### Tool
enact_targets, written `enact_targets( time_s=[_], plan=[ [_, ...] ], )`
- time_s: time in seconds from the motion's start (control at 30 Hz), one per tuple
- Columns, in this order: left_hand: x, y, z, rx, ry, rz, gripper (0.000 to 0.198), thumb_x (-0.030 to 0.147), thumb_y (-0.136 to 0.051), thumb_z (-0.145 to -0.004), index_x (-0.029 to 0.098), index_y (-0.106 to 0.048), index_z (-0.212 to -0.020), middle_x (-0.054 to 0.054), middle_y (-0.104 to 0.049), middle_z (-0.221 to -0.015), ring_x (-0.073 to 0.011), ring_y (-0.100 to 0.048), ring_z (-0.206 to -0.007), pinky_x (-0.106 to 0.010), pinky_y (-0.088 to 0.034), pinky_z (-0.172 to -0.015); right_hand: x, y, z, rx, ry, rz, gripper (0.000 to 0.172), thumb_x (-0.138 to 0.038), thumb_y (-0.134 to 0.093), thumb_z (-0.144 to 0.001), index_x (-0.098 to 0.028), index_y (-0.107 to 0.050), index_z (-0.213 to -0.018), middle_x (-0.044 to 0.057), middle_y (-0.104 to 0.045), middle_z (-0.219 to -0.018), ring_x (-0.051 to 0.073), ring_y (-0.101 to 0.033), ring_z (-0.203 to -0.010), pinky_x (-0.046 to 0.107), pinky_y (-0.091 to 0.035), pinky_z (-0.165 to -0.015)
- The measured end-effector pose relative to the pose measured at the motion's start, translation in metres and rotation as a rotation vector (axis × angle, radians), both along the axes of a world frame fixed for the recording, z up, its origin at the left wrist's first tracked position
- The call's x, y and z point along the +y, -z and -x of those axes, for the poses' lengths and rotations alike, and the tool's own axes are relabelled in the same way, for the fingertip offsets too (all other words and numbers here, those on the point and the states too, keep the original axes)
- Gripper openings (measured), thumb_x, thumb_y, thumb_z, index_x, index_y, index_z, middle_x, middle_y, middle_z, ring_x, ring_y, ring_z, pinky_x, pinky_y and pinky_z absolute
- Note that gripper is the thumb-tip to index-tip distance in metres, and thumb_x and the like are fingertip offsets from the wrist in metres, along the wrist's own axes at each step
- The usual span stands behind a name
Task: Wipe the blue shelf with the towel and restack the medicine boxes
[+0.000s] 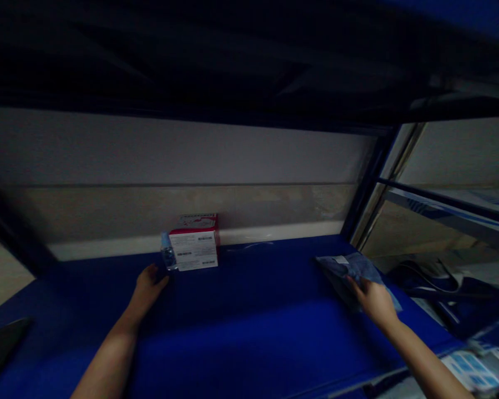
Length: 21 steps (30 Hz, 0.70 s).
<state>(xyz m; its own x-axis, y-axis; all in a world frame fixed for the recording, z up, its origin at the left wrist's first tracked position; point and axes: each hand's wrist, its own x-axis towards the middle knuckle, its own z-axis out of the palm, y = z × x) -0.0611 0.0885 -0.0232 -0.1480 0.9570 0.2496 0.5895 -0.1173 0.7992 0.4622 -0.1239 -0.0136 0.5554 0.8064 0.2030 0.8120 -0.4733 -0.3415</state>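
My left hand [148, 285] rests on a blue mattress [241, 332], its fingers curled loosely, just short of a small plastic bottle [167, 252] and a red and white box [195, 244] that stand against the wall. My right hand [374, 302] lies on a folded grey-blue cloth [349, 269] near the mattress's right edge, fingers pressed onto the fabric. The scene is dim and slightly blurred.
A dark upper bunk hangs low overhead. A blue metal bed frame post [366, 185] rises at the right, with a neighbouring bunk and dark bags [436, 282] beyond it. A dark flat object [2, 346] lies at the far left. Printed packets [469, 368] sit at the lower right.
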Motion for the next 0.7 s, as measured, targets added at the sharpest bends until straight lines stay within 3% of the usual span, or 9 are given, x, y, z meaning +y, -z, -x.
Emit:
enact_targets(
  time_s=[0.13, 0.23, 0.37, 0.43, 0.47, 0.53, 0.63, 0.7],
  plan=[
    [-0.054, -0.007, -0.005, -0.106, 0.094, 0.055, 0.046, 0.041, -0.061, -0.061, 0.017, -0.051, -0.099, -0.010, -0.058, -0.110, -0.0279, -0.052, -0.109, -0.042, -0.042, -0.092, 0.021, -0.049, 0.031, 0.208, -0.059, -0.320, 0.048, -0.058, -0.037, -0.077, -0.018, -0.052, -0.054, 0.007, -0.057, -0.052, 0.022, -0.057, -0.057, 0.030, -0.041, -0.053],
    [-0.081, -0.020, -0.026, -0.118, 0.233, 0.100, 0.046, 0.048, -0.063, -0.059, 0.018, -0.056, -0.093, -0.007, -0.062, -0.099, -0.0251, -0.058, -0.099, -0.041, -0.043, -0.091, 0.042, -0.097, 0.058, 0.565, -0.181, -0.605, 0.048, -0.059, -0.044, -0.073, -0.015, -0.056, -0.061, 0.005, -0.058, -0.055, 0.020, -0.058, -0.063, 0.029, -0.044, -0.055],
    [-0.090, -0.029, -0.059, -0.135, 0.365, 0.129, 0.042, 0.048, -0.062, -0.063, 0.019, -0.057, -0.092, -0.005, -0.063, -0.095, -0.0234, -0.059, -0.095, -0.041, -0.045, -0.089, 0.066, -0.158, 0.078, 0.991, -0.340, -0.987, 0.041, -0.052, -0.052, -0.071, -0.012, -0.058, -0.075, 0.004, -0.060, -0.067, 0.015, -0.059, -0.069, 0.027, -0.047, -0.060],
    [-0.089, -0.029, -0.072, -0.154, 0.404, 0.126, 0.039, 0.045, -0.062, -0.063, 0.019, -0.056, -0.091, -0.005, -0.063, -0.094, -0.0231, -0.059, -0.094, -0.040, -0.046, -0.086, 0.072, -0.171, 0.075, 1.111, -0.346, -1.092, 0.038, -0.049, -0.052, -0.071, -0.013, -0.056, -0.082, 0.003, -0.060, -0.073, 0.014, -0.059, -0.071, 0.026, -0.048, -0.061],
    [-0.088, -0.030, -0.077, -0.165, 0.418, 0.126, 0.039, 0.044, -0.062, -0.063, 0.018, -0.056, -0.091, -0.006, -0.063, -0.094, -0.0231, -0.059, -0.093, -0.040, -0.047, -0.085, 0.073, -0.169, 0.071, 1.141, -0.319, -1.111, 0.038, -0.049, -0.052, -0.071, -0.013, -0.055, -0.083, 0.003, -0.060, -0.073, 0.014, -0.059, -0.072, 0.026, -0.048, -0.060],
    [-0.087, -0.030, -0.086, -0.178, 0.438, 0.139, 0.036, 0.041, -0.061, -0.063, 0.018, -0.055, -0.089, -0.006, -0.063, -0.091, -0.0229, -0.060, -0.091, -0.040, -0.047, -0.084, 0.070, -0.147, 0.059, 1.158, -0.227, -1.074, 0.038, -0.051, -0.051, -0.071, -0.014, -0.053, -0.083, 0.003, -0.059, -0.073, 0.014, -0.060, -0.071, 0.025, -0.049, -0.058],
    [-0.086, -0.031, -0.092, -0.195, 0.438, 0.165, 0.032, 0.036, -0.059, -0.062, 0.017, -0.055, -0.088, -0.005, -0.064, -0.086, -0.0225, -0.061, -0.087, -0.040, -0.047, -0.083, 0.052, -0.079, 0.039, 1.085, -0.086, -0.852, 0.038, -0.053, -0.048, -0.071, -0.016, -0.053, -0.077, 0.005, -0.061, -0.071, 0.017, -0.061, -0.069, 0.027, -0.050, -0.056],
    [-0.085, -0.030, -0.092, -0.221, 0.426, 0.180, 0.032, 0.034, -0.059, -0.060, 0.017, -0.055, -0.086, -0.005, -0.063, -0.085, -0.0222, -0.061, -0.084, -0.039, -0.049, -0.079, 0.033, -0.029, 0.025, 0.903, -0.061, -0.645, 0.035, -0.049, -0.048, -0.072, -0.015, -0.055, -0.075, 0.008, -0.063, -0.070, 0.019, -0.061, -0.069, 0.029, -0.050, -0.058]
  ],
)
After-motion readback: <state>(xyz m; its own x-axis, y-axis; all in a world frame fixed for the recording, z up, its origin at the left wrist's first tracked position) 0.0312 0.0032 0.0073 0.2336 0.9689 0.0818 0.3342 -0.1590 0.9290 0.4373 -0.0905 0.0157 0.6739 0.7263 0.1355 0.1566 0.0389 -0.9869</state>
